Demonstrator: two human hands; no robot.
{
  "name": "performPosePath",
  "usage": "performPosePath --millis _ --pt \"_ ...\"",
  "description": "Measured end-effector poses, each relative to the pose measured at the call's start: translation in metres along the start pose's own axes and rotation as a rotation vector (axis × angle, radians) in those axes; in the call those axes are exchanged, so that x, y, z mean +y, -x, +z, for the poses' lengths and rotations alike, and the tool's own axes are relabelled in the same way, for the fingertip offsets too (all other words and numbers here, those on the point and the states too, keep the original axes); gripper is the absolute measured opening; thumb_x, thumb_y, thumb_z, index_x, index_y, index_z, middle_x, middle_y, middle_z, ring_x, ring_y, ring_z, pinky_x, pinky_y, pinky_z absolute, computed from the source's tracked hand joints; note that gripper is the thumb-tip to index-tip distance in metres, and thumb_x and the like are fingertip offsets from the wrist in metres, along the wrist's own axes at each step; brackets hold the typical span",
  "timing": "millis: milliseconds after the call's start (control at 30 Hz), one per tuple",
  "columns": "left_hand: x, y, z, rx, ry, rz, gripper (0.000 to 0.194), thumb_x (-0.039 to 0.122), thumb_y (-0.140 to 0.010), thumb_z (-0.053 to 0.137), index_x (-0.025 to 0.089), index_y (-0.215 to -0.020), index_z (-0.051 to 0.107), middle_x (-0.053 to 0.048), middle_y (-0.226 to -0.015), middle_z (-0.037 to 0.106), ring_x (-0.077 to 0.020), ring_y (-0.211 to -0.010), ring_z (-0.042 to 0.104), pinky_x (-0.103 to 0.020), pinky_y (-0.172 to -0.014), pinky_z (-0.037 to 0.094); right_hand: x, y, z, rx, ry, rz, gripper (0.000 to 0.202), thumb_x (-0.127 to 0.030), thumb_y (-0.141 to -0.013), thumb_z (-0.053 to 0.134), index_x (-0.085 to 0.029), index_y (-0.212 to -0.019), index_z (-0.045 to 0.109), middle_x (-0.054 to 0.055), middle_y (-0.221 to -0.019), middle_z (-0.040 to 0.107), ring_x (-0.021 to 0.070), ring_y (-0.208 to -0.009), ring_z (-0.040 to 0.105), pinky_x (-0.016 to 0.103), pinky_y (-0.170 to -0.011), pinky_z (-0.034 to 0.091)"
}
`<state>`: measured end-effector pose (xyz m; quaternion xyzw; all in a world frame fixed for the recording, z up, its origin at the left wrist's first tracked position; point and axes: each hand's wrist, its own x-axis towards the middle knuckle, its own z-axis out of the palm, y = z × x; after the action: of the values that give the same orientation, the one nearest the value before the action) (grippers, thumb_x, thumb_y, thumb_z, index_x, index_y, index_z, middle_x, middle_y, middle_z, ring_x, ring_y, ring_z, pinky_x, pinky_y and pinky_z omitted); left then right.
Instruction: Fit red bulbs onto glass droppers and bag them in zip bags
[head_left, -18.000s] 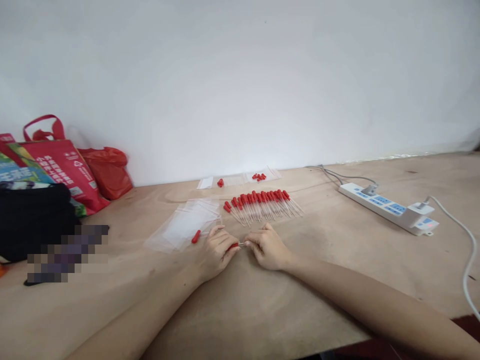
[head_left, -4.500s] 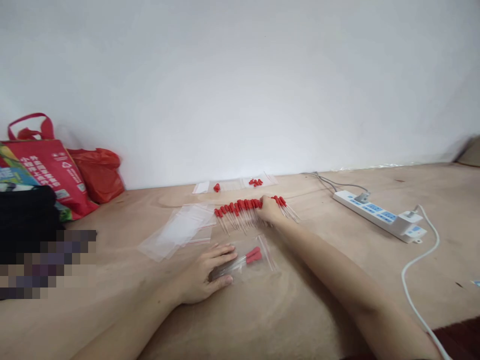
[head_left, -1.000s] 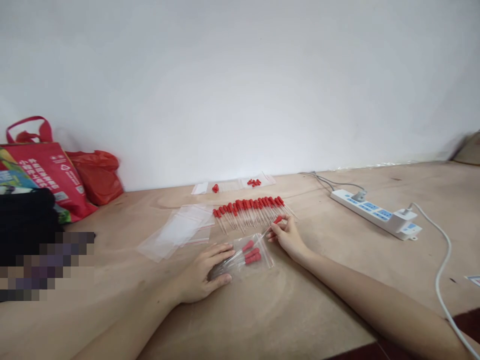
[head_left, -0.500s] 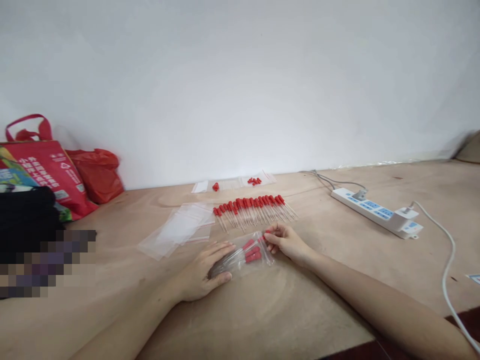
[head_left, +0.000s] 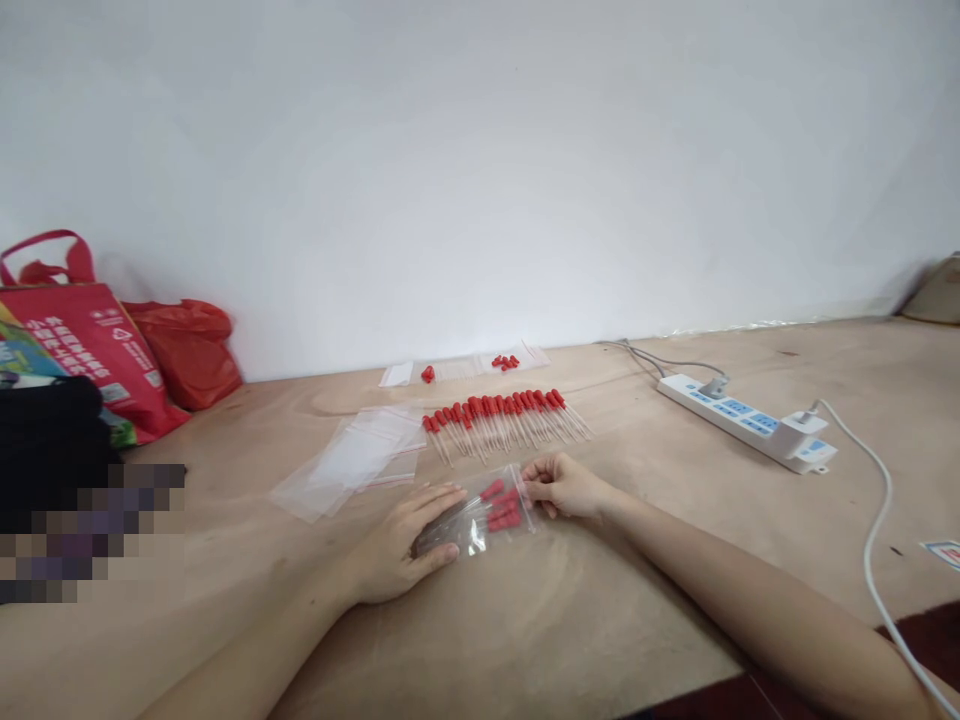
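Observation:
A clear zip bag (head_left: 469,537) lies on the table, with several red-bulbed glass droppers (head_left: 504,515) inside, bulbs toward its right-hand mouth. Across the bag's left end rests my left hand (head_left: 401,540), its fingers on the far side and thumb on the near side, gripping the bag. My right hand (head_left: 559,485) has its fingers closed at the bag's mouth, pinching the edge; the fingertips are partly hidden. Beyond the bag, a row of more droppers (head_left: 514,405) lies with red bulbs away from me. Flat empty zip bags (head_left: 349,460) overlap to the left.
Farther back lie loose red bulbs (head_left: 505,362) and clear bags (head_left: 397,374) near the wall. A white power strip (head_left: 739,412) with plugs and a white cable (head_left: 874,530) sits right. Red bags (head_left: 187,350) and black cloth (head_left: 52,435) are on the left.
The dropper bulb that was at my right fingertips in the bag's mouth is now inside with the others. My right fingers have come closer against the mouth; my left hand stays on the bag.

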<state>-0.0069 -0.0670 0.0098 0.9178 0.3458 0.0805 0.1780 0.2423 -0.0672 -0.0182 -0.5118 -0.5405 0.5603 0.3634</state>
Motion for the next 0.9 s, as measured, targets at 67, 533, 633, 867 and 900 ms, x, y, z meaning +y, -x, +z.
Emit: performPosePath --millis 67,533,633,867,900 --pt "0.000 0.000 0.000 -0.005 -0.001 0.001 0.051 0.042 -0.081 0.046 0.027 -0.128 0.035 -0.004 -0.134 0.038 -0.0252 -0.122 0.032 -0.044 -0.099 0.028 -0.002 0.001 -0.002 -0.054 0.025 0.025 0.012 -0.023 -0.061 0.062 -0.014 -0.059 0.053 -0.005 -0.046 0.055 0.0021 -0.030 0.037 0.015 -0.031 0.024" --pt "-0.001 0.001 0.000 0.000 0.008 0.000 0.051 0.043 -0.081 0.045 0.028 -0.128 0.035 -0.004 -0.134 0.037 -0.0245 -0.122 0.032 -0.044 -0.100 0.027 0.000 -0.007 -0.020 0.160 0.110 -0.063 0.012 -0.025 -0.067 0.057 -0.014 -0.073 0.058 -0.007 -0.042 0.046 0.0050 -0.034 0.039 0.016 -0.034 0.028" --pt "0.000 0.001 -0.001 -0.017 0.003 -0.021 0.051 0.043 -0.081 0.045 0.027 -0.128 0.036 -0.004 -0.135 0.036 -0.0248 -0.123 0.031 -0.044 -0.100 0.027 -0.001 -0.021 -0.034 0.417 0.437 -0.145 0.006 -0.019 -0.069 0.053 -0.014 -0.068 0.058 -0.001 -0.057 0.058 0.0075 -0.050 0.051 0.018 -0.048 0.039" --pt "0.003 0.000 -0.004 -0.044 -0.027 -0.025 0.050 0.043 -0.081 0.044 0.024 -0.127 0.038 -0.006 -0.135 0.036 -0.0247 -0.123 0.031 -0.044 -0.100 0.026 -0.027 -0.066 -0.042 0.589 0.846 -0.049 0.016 -0.024 -0.070 0.053 -0.014 -0.080 0.061 0.009 -0.084 0.064 0.0187 -0.082 0.059 0.025 -0.068 0.042" --pt "0.003 0.000 -0.004 -0.046 -0.030 -0.018 0.050 0.043 -0.081 0.044 0.023 -0.127 0.037 -0.006 -0.135 0.035 -0.0245 -0.123 0.031 -0.044 -0.101 0.026 -0.030 -0.073 -0.039 0.600 0.863 -0.019 0.018 -0.024 -0.069 0.053 -0.013 -0.082 0.061 0.011 -0.086 0.064 0.0204 -0.083 0.059 0.026 -0.068 0.042"
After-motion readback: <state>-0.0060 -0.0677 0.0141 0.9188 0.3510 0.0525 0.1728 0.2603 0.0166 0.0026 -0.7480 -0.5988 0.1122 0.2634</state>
